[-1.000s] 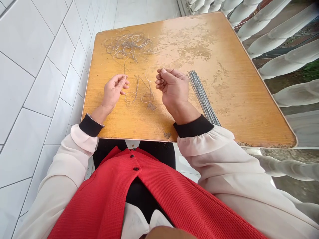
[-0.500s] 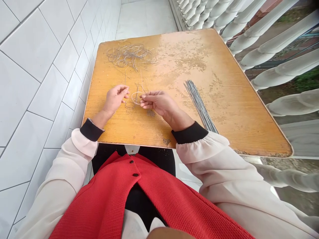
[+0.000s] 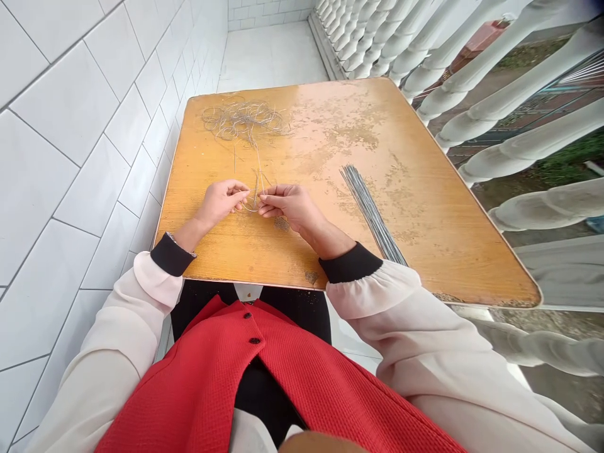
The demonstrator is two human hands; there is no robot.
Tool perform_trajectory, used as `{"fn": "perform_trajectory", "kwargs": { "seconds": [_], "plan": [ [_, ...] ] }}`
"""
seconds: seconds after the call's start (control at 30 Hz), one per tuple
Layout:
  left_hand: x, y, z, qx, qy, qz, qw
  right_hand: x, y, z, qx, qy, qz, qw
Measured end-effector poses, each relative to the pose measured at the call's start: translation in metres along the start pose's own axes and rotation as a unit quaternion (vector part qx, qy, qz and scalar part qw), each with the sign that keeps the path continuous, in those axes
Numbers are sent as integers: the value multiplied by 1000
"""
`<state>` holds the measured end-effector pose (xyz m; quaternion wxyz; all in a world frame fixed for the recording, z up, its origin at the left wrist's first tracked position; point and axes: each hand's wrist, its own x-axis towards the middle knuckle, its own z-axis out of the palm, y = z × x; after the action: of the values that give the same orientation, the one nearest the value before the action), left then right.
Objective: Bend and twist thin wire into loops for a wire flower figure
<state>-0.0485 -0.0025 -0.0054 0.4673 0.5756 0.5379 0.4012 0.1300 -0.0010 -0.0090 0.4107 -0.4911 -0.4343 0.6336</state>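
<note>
Over the near left part of the wooden table point(image 3: 325, 258), my left hand point(image 3: 221, 201) pinches with thumb and forefinger at one end of a thin curved wire. Close beside it, my right hand point(image 3: 292, 206) is closed in a pinch on the same thin wire point(image 3: 259, 167), which rises from the fingertips toward the back of the table. A small bend of it hangs between the two hands. Some loose wire pieces lie on the tabletop just behind the fingers, partly hidden by them.
A tangled heap of thin wire point(image 3: 243, 119) lies at the back left of the table. To the right of my right hand is a bundle of straight grey wires point(image 3: 372, 214). A white tiled wall point(image 3: 85, 145) stands at left, a white balustrade point(image 3: 491, 154) at right.
My hands have come closer together, and the wire's loop between them is smaller. The wire now stands more upright from my right hand. The view has tilted up slightly.
</note>
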Motion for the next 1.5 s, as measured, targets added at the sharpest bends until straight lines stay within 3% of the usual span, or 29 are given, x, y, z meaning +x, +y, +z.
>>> {"fn": "perform_trajectory", "kwargs": {
  "seconds": [0.3, 0.73, 1.07, 1.5],
  "plan": [
    [-1, -2, 0, 5, -7, 31, 999, -2, 2, 3, 2, -12, -44, 999],
    [5, -10, 1, 5, -15, 43, 999, -4, 2, 6, -1, -16, -50, 999],
    [-2, -3, 0, 0, -17, 50, 999, -6, 1, 3, -3, -1, -64, 998],
    [-3, 2, 0, -7, -14, 33, 999, -2, 6, 0, 19, -32, -56, 998]
  ]
}}
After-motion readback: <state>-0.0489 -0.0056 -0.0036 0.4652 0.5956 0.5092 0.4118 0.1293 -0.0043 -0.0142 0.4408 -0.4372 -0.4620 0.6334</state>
